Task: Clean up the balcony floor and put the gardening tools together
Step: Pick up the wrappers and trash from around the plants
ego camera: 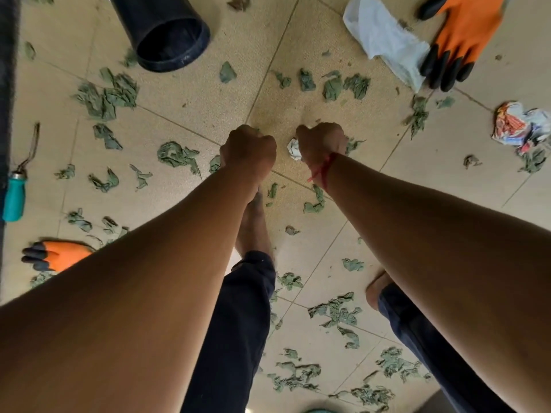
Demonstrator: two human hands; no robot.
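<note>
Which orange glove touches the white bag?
The top-right glove, its black fingertips overlapping the white bag; the other glove lies lower left among leaves, partly hidden by the left forearm.

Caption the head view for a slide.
Curled left hand and right hand over a tiled floor strewn with green scraps.

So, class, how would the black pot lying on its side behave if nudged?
The black pot lies on its round wall, so it would probably roll. Its open mouth shows it empty, so it is likely light.
</note>
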